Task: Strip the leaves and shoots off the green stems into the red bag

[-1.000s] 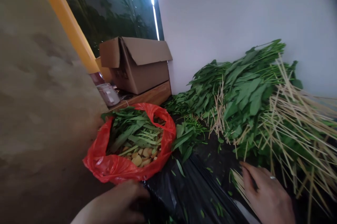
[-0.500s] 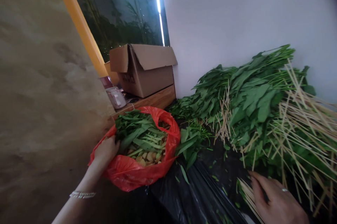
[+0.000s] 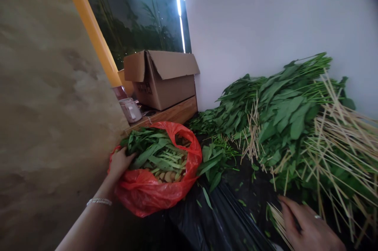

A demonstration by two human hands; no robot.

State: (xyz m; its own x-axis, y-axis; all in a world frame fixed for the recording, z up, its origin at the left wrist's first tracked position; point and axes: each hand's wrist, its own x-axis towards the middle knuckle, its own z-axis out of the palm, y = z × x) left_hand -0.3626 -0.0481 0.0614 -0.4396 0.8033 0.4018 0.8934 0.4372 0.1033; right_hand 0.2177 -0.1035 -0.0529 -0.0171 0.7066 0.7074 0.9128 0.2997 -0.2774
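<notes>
The right hand [image 3: 310,225] is partly cut off at the bottom. Its fingers are bent close, with thin sticks [image 3: 279,219] right by the thumb, but I can't tell if it grips them. Black plastic [image 3: 218,215] with green bits on it lies between the two hands.

The left hand [image 3: 118,164] is at the left edge of the red bag [image 3: 156,198]. Its thumb sits by the leaves [image 3: 156,150] in the bag. The other fingertips are hard to see, so I can't tell if they pinch anything. The leaves hide part of the light round slices [image 3: 168,176].

A big pile of greens [image 3: 283,109] and loose sticks [image 3: 339,144] is on the right. Behind the bag, a cardboard box [image 3: 169,89] stands near a jar [image 3: 131,110].
</notes>
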